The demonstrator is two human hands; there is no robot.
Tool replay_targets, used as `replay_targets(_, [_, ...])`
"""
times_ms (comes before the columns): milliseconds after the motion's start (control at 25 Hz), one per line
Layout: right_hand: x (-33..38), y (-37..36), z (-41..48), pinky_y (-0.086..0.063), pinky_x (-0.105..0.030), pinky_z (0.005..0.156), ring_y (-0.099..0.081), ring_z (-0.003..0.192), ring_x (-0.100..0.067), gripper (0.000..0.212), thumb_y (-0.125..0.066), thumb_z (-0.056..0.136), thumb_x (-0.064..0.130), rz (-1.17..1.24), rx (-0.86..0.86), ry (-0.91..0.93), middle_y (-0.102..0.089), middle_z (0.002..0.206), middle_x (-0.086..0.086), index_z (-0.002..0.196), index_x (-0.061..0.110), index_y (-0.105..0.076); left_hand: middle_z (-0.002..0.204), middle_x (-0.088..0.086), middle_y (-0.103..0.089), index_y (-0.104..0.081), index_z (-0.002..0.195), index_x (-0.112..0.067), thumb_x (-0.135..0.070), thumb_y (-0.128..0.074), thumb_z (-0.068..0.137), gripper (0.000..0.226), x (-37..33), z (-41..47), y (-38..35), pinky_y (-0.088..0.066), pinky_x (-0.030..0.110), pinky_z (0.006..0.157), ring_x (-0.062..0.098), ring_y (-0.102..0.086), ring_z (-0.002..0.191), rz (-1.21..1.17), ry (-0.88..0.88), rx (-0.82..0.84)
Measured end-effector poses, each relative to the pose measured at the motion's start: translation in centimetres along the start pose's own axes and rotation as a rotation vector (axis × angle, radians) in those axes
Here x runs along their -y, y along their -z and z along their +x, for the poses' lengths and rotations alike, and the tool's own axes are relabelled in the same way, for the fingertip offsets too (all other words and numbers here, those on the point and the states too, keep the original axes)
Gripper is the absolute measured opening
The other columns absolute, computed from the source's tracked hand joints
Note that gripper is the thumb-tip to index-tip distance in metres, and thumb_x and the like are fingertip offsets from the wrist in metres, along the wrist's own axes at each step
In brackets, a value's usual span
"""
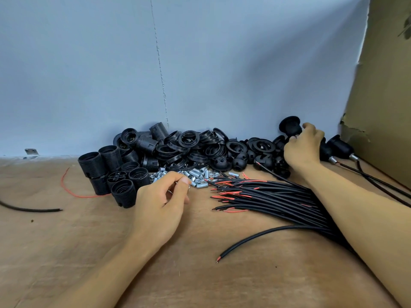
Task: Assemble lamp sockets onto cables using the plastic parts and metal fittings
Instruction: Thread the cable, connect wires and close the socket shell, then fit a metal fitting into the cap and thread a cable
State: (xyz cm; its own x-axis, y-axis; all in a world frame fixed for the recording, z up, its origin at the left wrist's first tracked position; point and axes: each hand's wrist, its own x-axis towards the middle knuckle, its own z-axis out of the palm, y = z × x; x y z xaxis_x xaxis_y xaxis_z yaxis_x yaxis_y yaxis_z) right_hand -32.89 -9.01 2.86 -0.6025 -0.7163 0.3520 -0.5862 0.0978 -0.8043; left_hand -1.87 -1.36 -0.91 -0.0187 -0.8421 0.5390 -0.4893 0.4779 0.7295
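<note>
Cables [278,197], black with red wire ends, lie in a thick bundle on the brown worktop [89,245], right of centre, and pass under the right forearm. One single cable [255,236] curves apart from them in the lower middle. Along the blue wall [200,63] there is a long heap of black plastic parts: threaded socket bodies [104,165] at the left, flat rings [189,138] in the middle, dome caps [240,162] at the right. Just in front of the heap lie the small metal fittings [199,174].

The left grip [162,196] is at the near edge of these fittings, fingers curled, with thumb and forefinger pinching a small metal piece [188,186]. The right grip [303,147] is at the right end of the heap, fingers closed around a black socket cap [290,126] that it holds up above the heap.

Two finished sockets [340,147] on cables lie just beside the cardboard sheet [382,85] at the right edge. A thin red wire [71,190] and a short black cable piece [31,210] lie at the left.
</note>
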Motion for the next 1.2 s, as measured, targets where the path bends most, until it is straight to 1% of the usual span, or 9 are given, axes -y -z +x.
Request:
replay_targets(160, [-0.2, -0.7, 0.0, -0.034, -0.035, 0.111, -0.037, 0.133, -0.036, 0.048, -0.044, 0.098, 0.0, -0.112, 0.087, 0.064, -0.025, 0.15, -0.019, 0.146, -0.003, -0.034, 0.066, -0.012, -0.07, -0.068, 0.076, -0.035, -0.024, -0.061, 0.1, 0.028, 0.1, 0.1, -0.2, -0.045, 0.018, 0.065, 0.013, -0.067, 0.07, -0.013, 0.015, 0.005])
replay_targets(400, [0.8, -0.7, -0.7, -0.031, -0.043, 0.111, -0.033, 0.136, -0.037, 0.04, -0.047, 0.096, 0.007, -0.298, 0.053, 0.19, -0.034, 0.15, -0.016, 0.136, 0.003, -0.049, 0.066, -0.011, -0.069, -0.068, 0.083, -0.038, -0.024, -0.061, 0.099, 0.023, 0.1, 0.1, -0.4, -0.049, 0.024, 0.067, 0.013, -0.067, 0.07, -0.027, 0.02, 0.038])
replay_targets(520, [2.2, -1.3, -1.6, -0.03, -0.049, 0.112, -0.033, 0.137, -0.038, 0.046, -0.05, 0.095, 0.011, -0.372, 0.049, 0.288, -0.036, 0.15, -0.017, 0.14, 0.003, -0.049, 0.064, -0.012, -0.069, -0.068, 0.08, -0.036, -0.025, -0.062, 0.098, 0.022, 0.3, 0.2, -0.4, -0.045, 0.016, 0.061, 0.009, -0.064, 0.062, -0.013, 0.01, 0.046])
replay_targets(680, [4.1, -2.8, -4.0, -0.03, -0.045, 0.109, -0.037, 0.134, -0.034, 0.042, -0.052, 0.097, 0.014, -0.324, 0.091, 0.362, -0.043, 0.144, -0.014, 0.139, 0.009, -0.055, 0.063, -0.01, -0.068, -0.067, 0.08, -0.034, -0.028, -0.062, 0.097, 0.019, 0.6, 0.2, -0.5, -0.041, 0.012, 0.056, 0.007, -0.056, 0.054, 0.02, -0.008, 0.079])
replay_targets(800, [5.8, -3.5, -6.2, -0.029, -0.041, 0.107, -0.042, 0.13, -0.03, 0.037, -0.052, 0.098, 0.016, -0.282, 0.114, 0.479, -0.048, 0.137, -0.009, 0.133, 0.013, -0.06, 0.063, -0.008, -0.067, -0.067, 0.081, -0.037, -0.028, -0.062, 0.097, 0.018, 0.7, 0.2, -0.5, -0.043, 0.016, 0.057, 0.014, -0.059, 0.058, 0.031, -0.026, 0.094])
replay_targets(920, [7.0, -4.0, -9.4, -0.033, -0.042, 0.102, -0.05, 0.12, -0.027, 0.03, -0.053, 0.097, 0.017, -0.219, 0.174, 0.576, -0.058, 0.125, -0.005, 0.124, 0.017, -0.066, 0.06, -0.009, -0.064, -0.067, 0.08, -0.037, -0.028, -0.065, 0.094, 0.017, 0.6, 0.1, -0.4, -0.043, 0.02, 0.056, 0.013, -0.056, 0.056, 0.098, -0.043, 0.135])
replay_targets(1000, [7.1, -4.3, -11.9, -0.036, -0.041, 0.098, -0.054, 0.114, -0.023, 0.026, -0.053, 0.097, 0.018, -0.212, 0.279, 0.643, -0.062, 0.116, -0.001, 0.116, 0.021, -0.069, 0.065, -0.013, -0.059, -0.061, 0.077, -0.034, -0.03, -0.063, 0.09, 0.014, 0.1, -0.3, -0.6, -0.042, 0.024, 0.056, 0.008, -0.056, 0.063, 0.237, -0.135, 0.209])
replay_targets(1120, [6.6, -4.9, -14.2, -0.036, -0.039, 0.091, -0.056, 0.109, -0.02, 0.022, -0.052, 0.097, 0.022, -0.281, 0.403, 0.71, -0.062, 0.11, 0.005, 0.11, 0.026, -0.07, 0.072, -0.02, -0.039, -0.036, 0.068, -0.036, -0.031, -0.055, 0.087, 0.027, -0.6, -0.9, -0.7, -0.032, 0.028, 0.06, 0.013, -0.052, 0.075, 0.378, -0.267, 0.32])
replay_targets(1200, [6.4, -5.0, -14.3, -0.035, -0.037, 0.088, -0.055, 0.109, -0.018, 0.022, -0.052, 0.097, 0.025, -0.342, 0.435, 0.711, -0.062, 0.11, 0.007, 0.111, 0.028, -0.068, 0.074, -0.019, -0.036, -0.042, 0.072, -0.033, -0.028, -0.056, 0.089, 0.023, -0.5, -1.0, -0.7, -0.035, 0.029, 0.063, 0.015, -0.055, 0.078, 0.377, -0.26, 0.313])
